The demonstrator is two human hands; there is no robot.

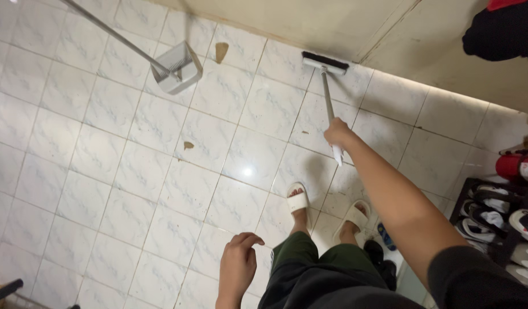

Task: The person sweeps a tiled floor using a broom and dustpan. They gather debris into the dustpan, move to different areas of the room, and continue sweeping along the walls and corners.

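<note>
Presently your right hand (337, 134) is closed around the lower end of the broom (328, 86), whose dark head rests on the floor (103, 189) at the far wall. It looks light and stiff, its smooth shaft likely slippery; mid-shaft would give steadier hold. Right arm is stretched forward. Left hand (238, 264) hangs near, loosely curled, empty. A dustpan (177, 70) stands far left.

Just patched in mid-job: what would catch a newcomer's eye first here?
The right hand grips a long broom whose head sits at the wall, upper middle. A grey dustpan on a long handle stands upper left on the tiled floor, with brown scraps nearby. The left hand hangs empty, bottom centre.
</note>
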